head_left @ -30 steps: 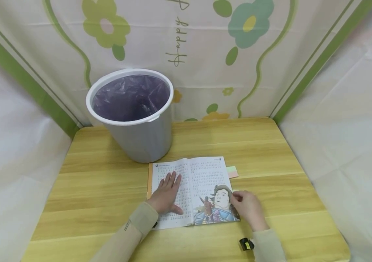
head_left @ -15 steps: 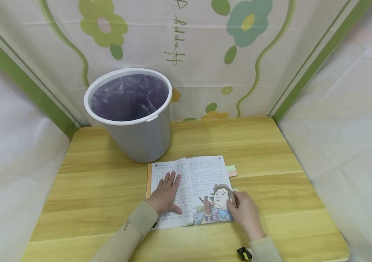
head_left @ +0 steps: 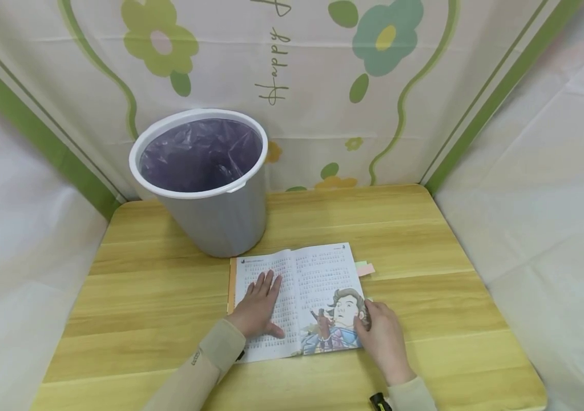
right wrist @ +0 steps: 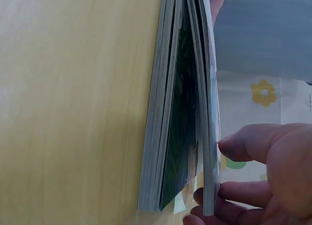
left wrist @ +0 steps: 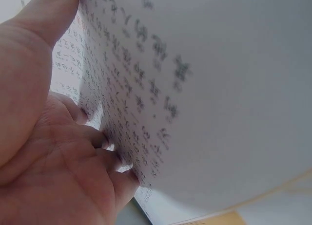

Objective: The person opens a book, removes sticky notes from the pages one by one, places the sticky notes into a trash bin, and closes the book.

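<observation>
An open book lies on the wooden table, printed text on both pages and a drawn figure at the lower right. My left hand rests with spread fingers on the left page; the left wrist view shows its fingertips against the text. At the right edge, my right hand pinches a stack of pages, thumb on top and fingers beneath. The right wrist view shows this stack raised from the thicker part below, with a gap between. Pink and green sticky tabs stick out from the right edge.
A grey trash bin with a purple liner stands behind the book, at the back left of the table. Floral cloth hangs behind the table, and white sheeting lines the right side.
My right hand has shifted from pinching at the page edge to holding a stack of pages, thumb over the drawing. The left hand stays in place on the left page.
</observation>
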Demonstrator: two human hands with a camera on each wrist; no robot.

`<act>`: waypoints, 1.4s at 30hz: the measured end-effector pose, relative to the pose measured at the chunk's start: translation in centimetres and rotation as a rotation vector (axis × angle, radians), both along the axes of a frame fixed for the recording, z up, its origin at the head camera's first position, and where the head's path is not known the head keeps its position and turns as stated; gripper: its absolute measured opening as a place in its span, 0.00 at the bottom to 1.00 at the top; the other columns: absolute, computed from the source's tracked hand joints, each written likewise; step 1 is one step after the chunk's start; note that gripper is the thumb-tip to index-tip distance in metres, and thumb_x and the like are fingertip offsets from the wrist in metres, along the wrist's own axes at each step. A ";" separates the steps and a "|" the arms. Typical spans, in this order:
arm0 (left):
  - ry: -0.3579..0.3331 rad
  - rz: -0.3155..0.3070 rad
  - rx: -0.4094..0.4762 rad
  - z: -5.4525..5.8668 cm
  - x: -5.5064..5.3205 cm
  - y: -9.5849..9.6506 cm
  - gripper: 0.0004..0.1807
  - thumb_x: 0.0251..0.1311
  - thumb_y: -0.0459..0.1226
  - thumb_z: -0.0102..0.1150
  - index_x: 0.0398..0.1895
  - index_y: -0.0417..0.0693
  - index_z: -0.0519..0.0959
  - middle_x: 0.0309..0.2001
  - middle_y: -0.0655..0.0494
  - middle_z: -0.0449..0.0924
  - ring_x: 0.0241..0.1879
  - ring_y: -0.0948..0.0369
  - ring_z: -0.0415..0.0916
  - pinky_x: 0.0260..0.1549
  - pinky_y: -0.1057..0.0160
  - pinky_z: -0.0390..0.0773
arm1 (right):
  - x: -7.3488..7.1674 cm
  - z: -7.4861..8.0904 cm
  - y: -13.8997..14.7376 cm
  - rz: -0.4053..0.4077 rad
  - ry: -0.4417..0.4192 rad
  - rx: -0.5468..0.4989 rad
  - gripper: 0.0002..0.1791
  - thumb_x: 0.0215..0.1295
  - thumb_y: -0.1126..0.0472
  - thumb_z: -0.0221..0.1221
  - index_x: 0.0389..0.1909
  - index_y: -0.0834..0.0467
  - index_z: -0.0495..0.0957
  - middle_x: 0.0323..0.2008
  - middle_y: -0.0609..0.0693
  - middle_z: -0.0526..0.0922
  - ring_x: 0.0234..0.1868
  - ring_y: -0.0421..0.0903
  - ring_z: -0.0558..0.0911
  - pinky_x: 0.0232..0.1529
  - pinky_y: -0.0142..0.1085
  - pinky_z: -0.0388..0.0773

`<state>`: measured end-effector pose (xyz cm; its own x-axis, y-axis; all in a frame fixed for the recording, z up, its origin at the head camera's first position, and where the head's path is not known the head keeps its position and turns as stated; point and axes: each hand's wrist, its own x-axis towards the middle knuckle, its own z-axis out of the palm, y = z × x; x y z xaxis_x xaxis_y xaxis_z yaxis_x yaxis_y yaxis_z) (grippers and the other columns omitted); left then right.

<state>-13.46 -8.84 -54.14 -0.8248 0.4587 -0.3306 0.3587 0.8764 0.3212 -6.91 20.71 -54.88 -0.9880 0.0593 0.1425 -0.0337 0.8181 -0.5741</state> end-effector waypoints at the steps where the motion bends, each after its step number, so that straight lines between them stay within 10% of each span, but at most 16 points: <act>1: -0.001 -0.001 0.000 0.0 0.0 0.0 0.73 0.38 0.62 0.72 0.80 0.42 0.38 0.78 0.39 0.30 0.76 0.44 0.29 0.71 0.42 0.45 | 0.0 0.0 -0.1 0.002 0.006 0.010 0.28 0.55 0.62 0.70 0.53 0.75 0.77 0.46 0.68 0.80 0.45 0.64 0.79 0.47 0.56 0.77; 27: 0.006 0.002 -0.014 -0.1 0.1 0.1 0.73 0.37 0.63 0.72 0.80 0.42 0.39 0.78 0.39 0.30 0.76 0.44 0.28 0.71 0.43 0.44 | 0.5 -0.5 -0.9 0.024 0.053 0.079 0.31 0.53 0.67 0.70 0.57 0.76 0.74 0.51 0.72 0.79 0.52 0.68 0.77 0.54 0.59 0.74; 35: 0.007 0.003 0.008 0.3 0.3 0.2 0.72 0.38 0.62 0.72 0.79 0.41 0.40 0.78 0.38 0.31 0.76 0.43 0.29 0.71 0.42 0.45 | 1.2 0.9 -2.5 0.060 0.244 0.031 0.31 0.51 0.69 0.69 0.59 0.70 0.75 0.34 0.58 0.84 0.28 0.47 0.79 0.27 0.41 0.78; 42: 0.013 -0.010 0.015 0.5 0.4 0.0 0.71 0.39 0.62 0.72 0.79 0.41 0.41 0.78 0.39 0.32 0.76 0.43 0.31 0.71 0.43 0.46 | 2.5 1.8 -4.3 0.179 0.258 -0.053 0.35 0.50 0.70 0.70 0.63 0.67 0.73 0.52 0.63 0.83 0.48 0.58 0.84 0.46 0.46 0.82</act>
